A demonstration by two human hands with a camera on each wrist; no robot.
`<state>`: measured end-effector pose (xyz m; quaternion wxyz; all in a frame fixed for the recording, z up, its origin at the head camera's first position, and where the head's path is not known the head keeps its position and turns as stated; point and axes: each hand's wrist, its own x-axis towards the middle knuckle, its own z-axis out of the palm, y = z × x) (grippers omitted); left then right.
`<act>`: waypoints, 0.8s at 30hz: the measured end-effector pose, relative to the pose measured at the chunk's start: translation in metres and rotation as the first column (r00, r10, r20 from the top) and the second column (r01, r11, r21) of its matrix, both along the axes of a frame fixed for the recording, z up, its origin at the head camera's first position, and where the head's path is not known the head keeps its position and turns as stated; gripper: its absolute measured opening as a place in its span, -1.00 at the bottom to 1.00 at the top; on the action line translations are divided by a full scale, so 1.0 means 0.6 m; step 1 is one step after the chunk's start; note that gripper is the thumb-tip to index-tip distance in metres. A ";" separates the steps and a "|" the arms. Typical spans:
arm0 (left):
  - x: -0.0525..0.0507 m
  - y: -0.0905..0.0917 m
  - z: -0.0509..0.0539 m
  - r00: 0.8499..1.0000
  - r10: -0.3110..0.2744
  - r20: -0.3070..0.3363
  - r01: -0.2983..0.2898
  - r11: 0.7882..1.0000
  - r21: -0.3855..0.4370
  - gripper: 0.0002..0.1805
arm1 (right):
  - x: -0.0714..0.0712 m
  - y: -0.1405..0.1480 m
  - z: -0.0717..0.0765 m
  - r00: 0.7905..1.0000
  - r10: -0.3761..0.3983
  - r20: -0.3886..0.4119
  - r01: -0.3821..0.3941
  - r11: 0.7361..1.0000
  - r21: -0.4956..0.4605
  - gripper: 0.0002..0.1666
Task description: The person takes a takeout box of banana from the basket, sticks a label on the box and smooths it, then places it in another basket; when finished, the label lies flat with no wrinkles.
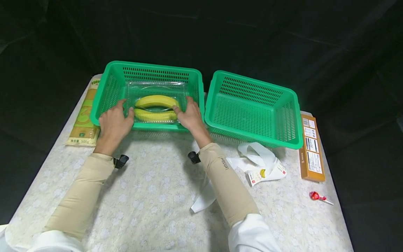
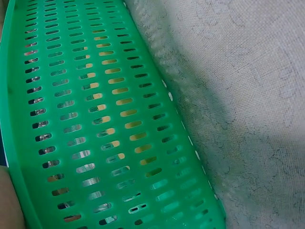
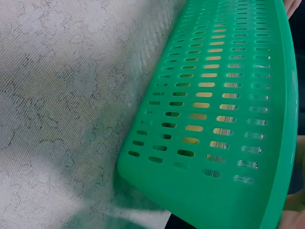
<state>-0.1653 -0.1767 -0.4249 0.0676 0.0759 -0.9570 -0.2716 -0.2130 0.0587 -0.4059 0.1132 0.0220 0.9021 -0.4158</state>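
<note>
A clear plastic container (image 1: 156, 85) holding two yellow bananas (image 1: 155, 101) lies inside the left green basket (image 1: 148, 126). My left hand (image 1: 114, 122) grips its left end, thumb at the near corner. At the right end, my right hand (image 1: 190, 117) holds the edge, its thumb beside the bananas. Slots in the basket wall (image 2: 28, 191) show yellow in the left wrist view, with a sliver of the left hand (image 2: 7, 202) at the border. The right wrist view has the same wall (image 3: 205, 195); most fingers are hidden there.
Another green basket (image 1: 252, 135) stands to the right. Left of the baskets lies a yellow-green package (image 1: 82, 120); on the right are an orange box (image 1: 311, 150) and a red lollipop (image 1: 314, 196). White strips (image 1: 267, 161) with banana prints lie near my right forearm.
</note>
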 end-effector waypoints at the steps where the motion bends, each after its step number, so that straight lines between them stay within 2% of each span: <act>1: 0.000 0.000 0.001 1.000 0.004 0.006 -0.004 1.000 0.001 -0.40 | -0.001 0.000 0.000 1.000 0.003 -0.004 -0.003 1.000 0.002 -0.18; 12: -0.003 0.001 0.010 0.993 0.050 0.102 -0.053 0.998 0.023 -0.38 | 0.000 0.000 0.003 0.999 0.022 -0.024 -0.021 1.000 0.019 -0.32; 18: 0.001 -0.007 0.020 0.997 0.051 0.059 -0.058 0.992 0.108 -0.42 | 0.004 0.008 0.013 0.998 0.053 -0.023 -0.053 0.998 -0.023 -0.37; 24: 0.007 -0.010 0.025 0.999 0.048 0.014 -0.049 0.985 0.164 -0.43 | 0.020 0.023 0.017 0.992 0.049 -0.113 -0.058 0.996 -0.073 -0.40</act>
